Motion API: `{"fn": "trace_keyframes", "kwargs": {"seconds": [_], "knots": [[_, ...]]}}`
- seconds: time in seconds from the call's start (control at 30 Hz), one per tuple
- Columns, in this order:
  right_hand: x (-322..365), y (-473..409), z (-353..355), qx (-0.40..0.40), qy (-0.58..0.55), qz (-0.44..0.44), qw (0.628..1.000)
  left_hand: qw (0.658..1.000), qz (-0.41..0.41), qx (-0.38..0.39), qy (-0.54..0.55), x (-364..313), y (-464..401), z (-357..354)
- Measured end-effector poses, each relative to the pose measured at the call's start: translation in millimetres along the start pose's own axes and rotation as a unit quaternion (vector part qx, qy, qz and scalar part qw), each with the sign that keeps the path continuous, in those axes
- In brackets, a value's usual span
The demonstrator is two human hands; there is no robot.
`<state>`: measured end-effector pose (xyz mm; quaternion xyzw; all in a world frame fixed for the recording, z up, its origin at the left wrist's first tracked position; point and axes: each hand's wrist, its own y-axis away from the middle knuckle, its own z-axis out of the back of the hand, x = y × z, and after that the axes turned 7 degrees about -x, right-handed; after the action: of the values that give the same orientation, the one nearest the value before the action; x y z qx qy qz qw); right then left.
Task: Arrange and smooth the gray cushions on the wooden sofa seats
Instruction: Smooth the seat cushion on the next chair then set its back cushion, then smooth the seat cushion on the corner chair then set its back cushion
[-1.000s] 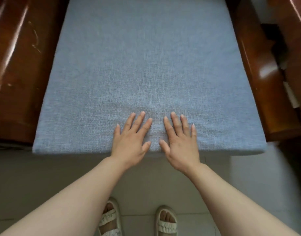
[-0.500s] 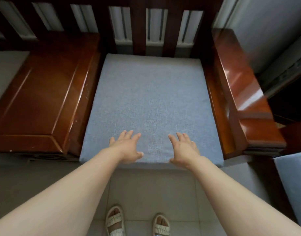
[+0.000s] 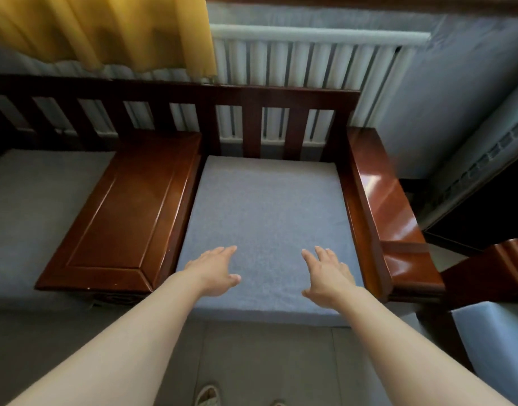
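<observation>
Two bare hands reach out over the near part of the gray cushion in the head view, palms down and fingers straight, grasping nothing. The left hand is over the cushion's near left area with its thumb spread toward the middle; the right hand is over the near right area, its thumb pointing inward too. The hands are well apart from each other. Whether the palms actually rest on the fabric or hang just above it cannot be told from this angle, though they seem slightly lifted.

The cushion lies flat in the right seat of the wooden sofa, its back edge against the slatted backrest, its right side beside the glossy armrest and its left side beside a raised wooden panel that divides the seats. Its front edge overhangs the seat slightly above the tiled floor. A second gray cushion lies in the seat to the left of the panel. Another pale gray cushion shows at the lower right, on a neighbouring wooden seat.

Behind the backrest stands a white radiator, with a yellow curtain hanging at the upper left. Tips of sandals show at the bottom edge
</observation>
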<state>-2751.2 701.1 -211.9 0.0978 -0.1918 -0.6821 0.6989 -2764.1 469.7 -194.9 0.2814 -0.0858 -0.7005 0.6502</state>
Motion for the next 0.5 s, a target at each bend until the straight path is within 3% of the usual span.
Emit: {"fn": "trace_keyframes", "kwargs": {"seconds": [0.5], "knots": [[12,27,56,-0.005,-0.015,0.021,1.0,0.997,0.045,-0.062,0.014,7,47,53]]}}
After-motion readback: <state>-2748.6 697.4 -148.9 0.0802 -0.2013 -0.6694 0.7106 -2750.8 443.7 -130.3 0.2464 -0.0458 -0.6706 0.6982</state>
